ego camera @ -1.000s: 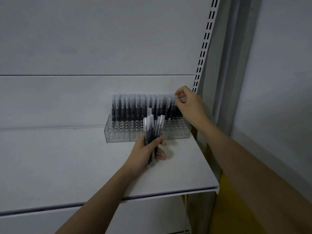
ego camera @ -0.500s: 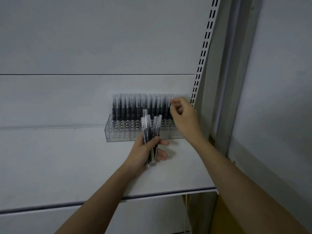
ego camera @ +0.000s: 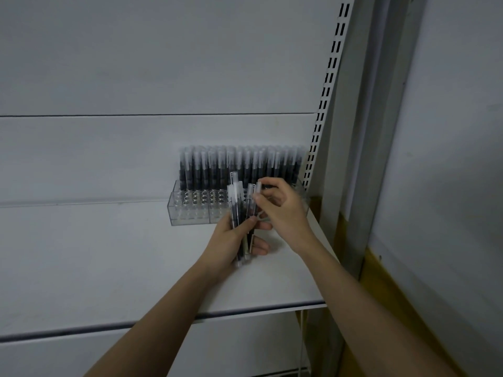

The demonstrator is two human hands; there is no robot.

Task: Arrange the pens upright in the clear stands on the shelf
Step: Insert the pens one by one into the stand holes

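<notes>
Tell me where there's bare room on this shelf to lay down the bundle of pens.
The white shelf is bare left of the clear stands, out to its front lip. Another bare strip lies between the left hand and that lip. It is crowded at the back right: standing pens fill the rear rows, and the right hand pinches a pen from the held bundle.

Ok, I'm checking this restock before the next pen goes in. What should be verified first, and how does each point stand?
1. Right hand pinches one pen out of the bundle: ok.
2. Left hand grips the bundle firmly: ok.
3. Front holes in the clear stand are free: ok.
4. Pens in the back rows stand upright: ok.
5. Free hole on the right side: cannot tell, hand hides it.
</notes>
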